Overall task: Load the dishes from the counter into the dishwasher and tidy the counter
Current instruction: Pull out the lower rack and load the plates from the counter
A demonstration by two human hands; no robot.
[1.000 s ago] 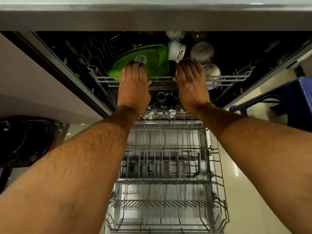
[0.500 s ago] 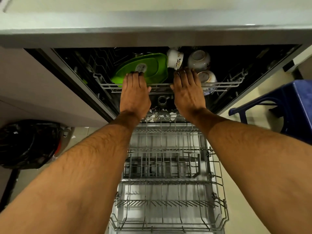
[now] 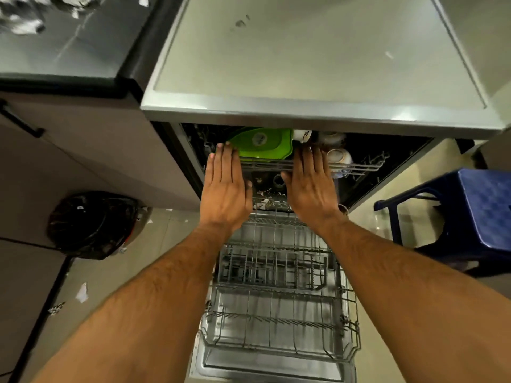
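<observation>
Nearest the camera, two bare forearms reach forward over the lower rack [image 3: 279, 308], a grey wire basket pulled fully out above the open dishwasher door [image 3: 265, 367] and holding no dishes that can be seen. Beyond it, the left hand [image 3: 224, 186] lies flat, fingers straight and held side by side, its fingertips on the front rail of the upper rack [image 3: 359, 168] just beside the green plate [image 3: 264, 143]. The right hand [image 3: 311, 183] lies flat in the same way, thumb splayed inward, fingertips on that same rail in front of the cups. Neither hand grips anything; both palms press against the rack's front edge. The upper rack sits mostly inside the dishwasher tub. In it the green plate leans at the left, a white cup with dark lettering [image 3: 302, 135] is just right of it, and a patterned bowl [image 3: 338, 156] lies on its side near the right hand. Above, the steel counter [image 3: 304, 64] over the machine bears only small specks. On the floor, a black bin bag [image 3: 92, 225] lies at the left and a blue plastic stool [image 3: 467, 214] stands at the right.
</observation>
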